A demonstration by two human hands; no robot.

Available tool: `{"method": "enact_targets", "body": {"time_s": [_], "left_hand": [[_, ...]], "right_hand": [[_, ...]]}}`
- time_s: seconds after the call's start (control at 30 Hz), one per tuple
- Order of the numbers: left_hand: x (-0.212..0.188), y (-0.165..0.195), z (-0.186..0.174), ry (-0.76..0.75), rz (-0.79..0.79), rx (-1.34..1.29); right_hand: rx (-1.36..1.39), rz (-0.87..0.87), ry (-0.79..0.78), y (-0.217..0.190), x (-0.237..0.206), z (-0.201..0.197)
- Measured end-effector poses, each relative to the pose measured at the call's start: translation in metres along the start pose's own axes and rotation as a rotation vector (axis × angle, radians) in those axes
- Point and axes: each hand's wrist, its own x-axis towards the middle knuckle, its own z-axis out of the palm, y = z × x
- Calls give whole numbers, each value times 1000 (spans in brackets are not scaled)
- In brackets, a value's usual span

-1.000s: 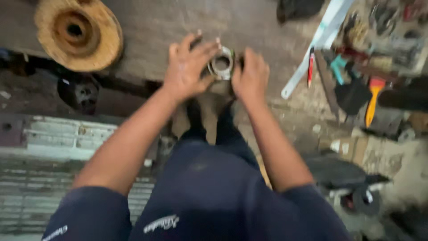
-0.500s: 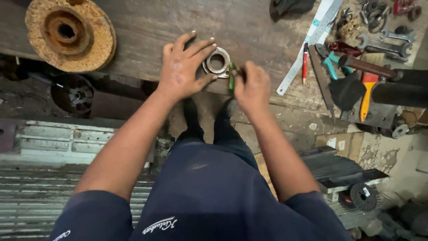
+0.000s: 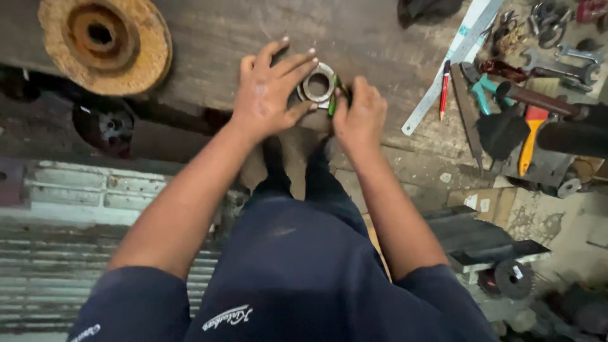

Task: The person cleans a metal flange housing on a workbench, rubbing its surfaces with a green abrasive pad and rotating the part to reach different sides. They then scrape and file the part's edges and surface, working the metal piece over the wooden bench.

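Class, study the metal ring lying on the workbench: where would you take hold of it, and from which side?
Probably grip the metal ring across its outer rim from above, on its far edge. It lies flat, hole upward; the left hand covers its near-left side and the right hand crowds its right.

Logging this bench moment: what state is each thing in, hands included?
Metal ring: flat on the bench, pinned by fingers.
Left hand: spread, pressing the ring.
Right hand: closed round a green-handled tool at the ring's edge.
Rusty disc: lying flat, untouched.
Steel ruler: lying flat.
Red pen: lying beside the ruler.
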Motion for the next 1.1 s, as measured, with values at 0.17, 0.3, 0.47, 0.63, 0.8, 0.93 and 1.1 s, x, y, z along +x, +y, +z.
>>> {"method": "enact_targets", "body": {"time_s": [0.17,0.3,0.47,0.63,0.8,0.93,1.1], "left_hand": [[1,-1,-1,8,-8,-6],[1,-1,-1,-2,-7,15],[2,-2,1,3,-6,22],[0,-3,2,-26,-15,13],[1,-2,1,-1,16,39],[1,-1,2,-16,-22,27],[1,-2,2,6,7,21]], "right_hand": [[-33,-13,-43,-8,1,0],[-32,-31,17,-4,-1,4],[-126,-164,117,3,-5,10],[-71,-24,-2,2,-3,11],[-64,-28,3,4,-2,11],[-63,-35,15,4,-4,11],[-81,-13,15,2,-4,8]]}}
